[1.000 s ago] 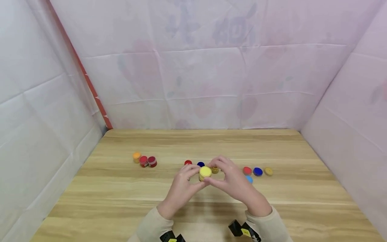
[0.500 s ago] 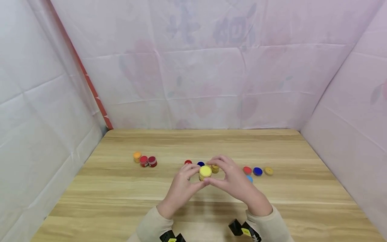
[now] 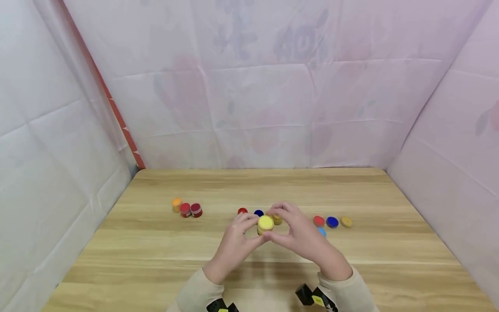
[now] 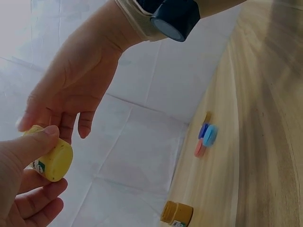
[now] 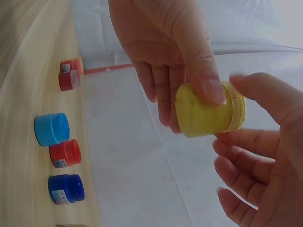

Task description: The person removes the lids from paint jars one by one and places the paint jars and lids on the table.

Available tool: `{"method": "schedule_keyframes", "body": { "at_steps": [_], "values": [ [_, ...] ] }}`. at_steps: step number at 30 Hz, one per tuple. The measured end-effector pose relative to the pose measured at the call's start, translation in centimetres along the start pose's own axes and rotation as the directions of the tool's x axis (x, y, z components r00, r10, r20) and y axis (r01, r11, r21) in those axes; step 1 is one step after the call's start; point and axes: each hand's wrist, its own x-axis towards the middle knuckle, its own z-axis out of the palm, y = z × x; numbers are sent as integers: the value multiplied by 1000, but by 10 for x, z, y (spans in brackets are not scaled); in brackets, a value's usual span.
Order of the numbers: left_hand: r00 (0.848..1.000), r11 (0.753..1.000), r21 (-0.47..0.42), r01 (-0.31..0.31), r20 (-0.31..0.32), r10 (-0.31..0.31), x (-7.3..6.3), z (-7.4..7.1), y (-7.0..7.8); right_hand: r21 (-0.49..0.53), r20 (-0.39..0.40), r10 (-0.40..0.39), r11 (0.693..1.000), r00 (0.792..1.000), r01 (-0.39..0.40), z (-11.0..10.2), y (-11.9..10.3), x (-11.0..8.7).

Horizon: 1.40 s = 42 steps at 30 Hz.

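Both hands meet at one yellow jar, which is held up above the surface (image 3: 148,264), between the two hands. The left hand (image 3: 234,240) grips the body of the yellow jar (image 3: 265,225), with its thumb pressed along the side. The right hand (image 3: 302,236) pinches the lid (image 5: 236,108) between thumb and forefinger, and its remaining fingers are loosely bent, away from the jar. The lid sits on the jar. Behind the hands, on the surface, there stand a light blue jar (image 5: 51,129), a red jar (image 5: 64,153), a blue jar (image 5: 66,189) and an ochre jar (image 4: 176,213), all without lids. To the right of the hands, four loose lids (image 3: 332,222) lie near each other: red, blue, ochre and light blue. Well to the left, an orange jar (image 3: 177,204) and two reddish jars (image 3: 196,210) stand close together.
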Motion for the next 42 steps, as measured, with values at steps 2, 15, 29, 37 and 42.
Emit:
{"method": "schedule_keyframes", "body": {
  "at_steps": [2, 15, 29, 37, 42],
  "values": [
    [1000, 1000, 3, -18, -8, 18, 0, 0, 0, -6, -18, 24, 1000, 1000, -24, 1, 0, 0],
    [999, 999, 12, -39, -12, 39, 0, 1, -4, -21, -4, -14, 1000, 1000, 14, 2, 1, 0],
    [998, 999, 8, -51, -20, 51, -2, 1, -3, 9, -4, -46, 999, 999, 46, 4, 2, 1],
    [997, 998, 20, -68, -22, 68, -1, 2, -5, 7, 7, -57, 998, 998, 57, 2, 2, 2],
    [998, 998, 12, -61, -19, 61, -1, 2, -5, 14, 9, -23, 1000, 1000, 23, 2, 2, 2]
  ]
}}
